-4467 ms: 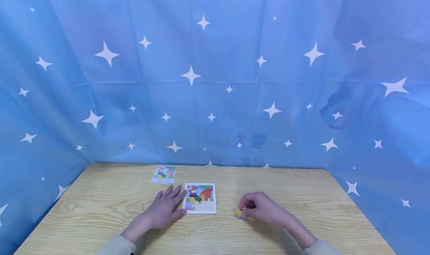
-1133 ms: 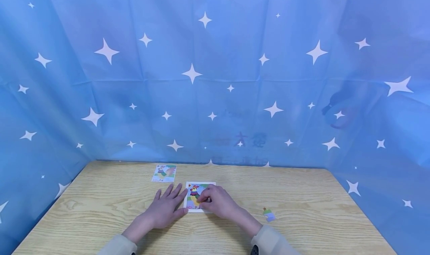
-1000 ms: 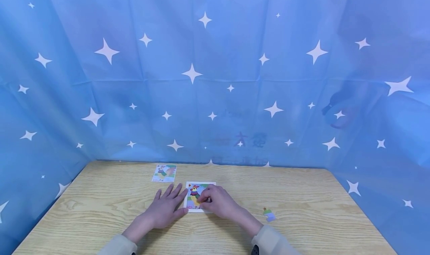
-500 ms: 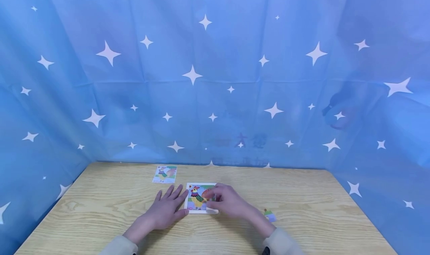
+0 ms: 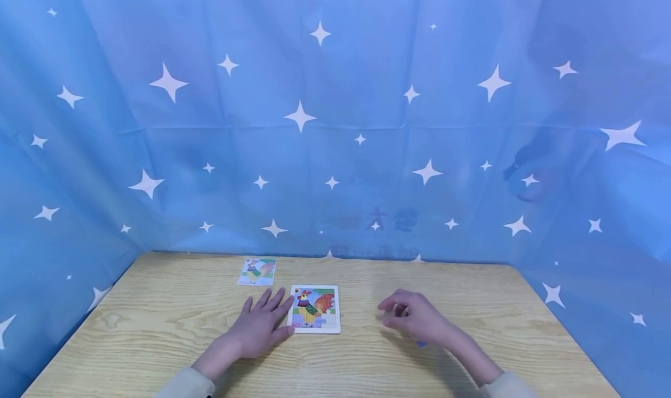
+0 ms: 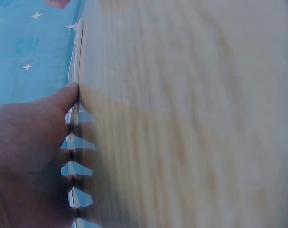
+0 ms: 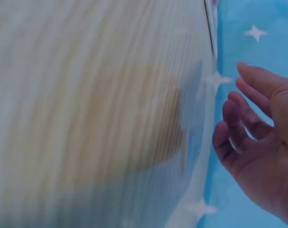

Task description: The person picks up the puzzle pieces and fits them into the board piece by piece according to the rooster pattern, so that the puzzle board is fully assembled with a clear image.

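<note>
A rooster jigsaw puzzle in a white frame (image 5: 313,309) lies on the table, with a bare pale patch at its lower right corner. My left hand (image 5: 257,330) lies spread and flat beside it, its thumb and index fingertip touching the frame's left edge. To the right, my right hand (image 5: 421,318) hovers above the table with fingers loosely bent, and the right wrist view shows nothing held in that hand (image 7: 262,133). Under it, a loose puzzle piece (image 5: 421,344) shows only a blue-purple edge; the hand hides the rest.
A small rooster picture card (image 5: 257,271) lies up and left of the puzzle. The wooden table (image 5: 335,369) ends at a blue star-patterned curtain (image 5: 335,153) at the back and both sides.
My right hand pinched a yellowish piece earlier, brought it to the puzzle's lower part, then came away rightward over the loose piece. The puzzle's lower middle is now filled. The left hand stays put.
</note>
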### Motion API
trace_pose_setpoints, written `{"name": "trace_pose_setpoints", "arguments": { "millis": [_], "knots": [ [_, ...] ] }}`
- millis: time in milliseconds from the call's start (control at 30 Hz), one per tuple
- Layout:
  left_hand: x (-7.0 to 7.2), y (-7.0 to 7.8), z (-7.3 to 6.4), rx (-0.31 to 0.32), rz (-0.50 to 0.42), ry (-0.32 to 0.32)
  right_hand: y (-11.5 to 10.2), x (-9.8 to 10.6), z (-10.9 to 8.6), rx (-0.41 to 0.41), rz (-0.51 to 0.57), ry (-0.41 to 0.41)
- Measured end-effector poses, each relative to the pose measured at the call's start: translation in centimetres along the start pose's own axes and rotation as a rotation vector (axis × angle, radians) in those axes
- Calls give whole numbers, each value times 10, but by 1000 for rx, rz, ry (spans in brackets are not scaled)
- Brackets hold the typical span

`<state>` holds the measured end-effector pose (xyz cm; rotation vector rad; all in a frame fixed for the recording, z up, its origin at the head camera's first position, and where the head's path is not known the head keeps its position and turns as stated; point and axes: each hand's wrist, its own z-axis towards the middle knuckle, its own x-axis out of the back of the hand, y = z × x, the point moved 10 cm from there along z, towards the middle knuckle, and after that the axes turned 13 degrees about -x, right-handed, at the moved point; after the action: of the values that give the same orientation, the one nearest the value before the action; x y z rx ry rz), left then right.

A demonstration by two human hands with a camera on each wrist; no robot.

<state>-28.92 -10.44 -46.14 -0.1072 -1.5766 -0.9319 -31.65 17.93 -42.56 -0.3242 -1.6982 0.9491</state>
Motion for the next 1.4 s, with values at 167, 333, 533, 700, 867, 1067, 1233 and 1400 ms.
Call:
{"name": "trace_pose_setpoints", "arguments": {
  "millis": [167,333,533,700,867,1067,1233,1400],
  "knots": [
    [0,0,-1,1,-3,0,24,18,-16,-55,11,-10],
    [-1,0,1,-15,-7,2,47,33,-29,-98,32,-18],
    [-4,-5,2,-34,-4,5,65,36,-36,-133,33,-49],
    [-5,-6,3,-34,-2,6,68,32,-37,-121,67,-80],
    [-3,-3,2,-25,-5,-6,62,27,-39,-52,88,-120],
    [0,-1,2,-7,2,-2,55,24,-41,25,88,-163],
    [0,2,0,-4,3,0,54,21,-42,29,97,-200],
    [0,1,0,-12,-4,10,55,20,-42,-8,104,-219]
  ]
}}
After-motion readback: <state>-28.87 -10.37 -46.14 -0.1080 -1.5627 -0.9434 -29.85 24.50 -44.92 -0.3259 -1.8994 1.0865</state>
